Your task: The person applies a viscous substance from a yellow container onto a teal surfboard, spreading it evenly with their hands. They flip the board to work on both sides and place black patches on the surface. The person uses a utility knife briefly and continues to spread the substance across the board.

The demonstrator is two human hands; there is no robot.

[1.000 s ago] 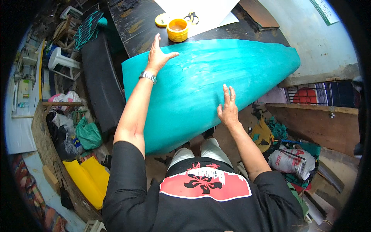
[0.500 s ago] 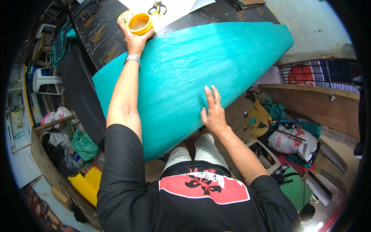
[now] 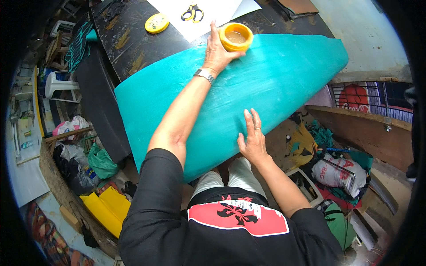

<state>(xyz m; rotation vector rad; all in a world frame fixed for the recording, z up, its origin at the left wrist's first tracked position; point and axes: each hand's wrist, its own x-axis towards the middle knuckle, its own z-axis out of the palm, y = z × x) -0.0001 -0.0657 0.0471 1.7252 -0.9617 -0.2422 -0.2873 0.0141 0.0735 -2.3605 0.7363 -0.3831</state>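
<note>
Left hand (image 3: pixel 216 56): curled around the tub, thumb at its near side, fingers along its left; 1 watch on the wrist.
Tub (image 3: pixel 236 37): yellow, uncovered, brownish contents; in the left hand's grip, at the far edge of the sheet, well apart from the right hand. Whether it rests or is raised, cannot tell.
Right hand (image 3: pixel 254 141): fingers spread, holding nothing; at the near edge of the sheet. Contact with it, cannot tell.
Sheet (image 3: pixel 191 119): teal, over the near part of the desk (image 3: pixel 133 42), below both hands.
Lid (image 3: pixel 157 23): yellow, on the desk, left of the tub.
Scissors (image 3: pixel 193 14): 1 pair, on white paper (image 3: pixel 222 9), beyond the left hand.
</note>
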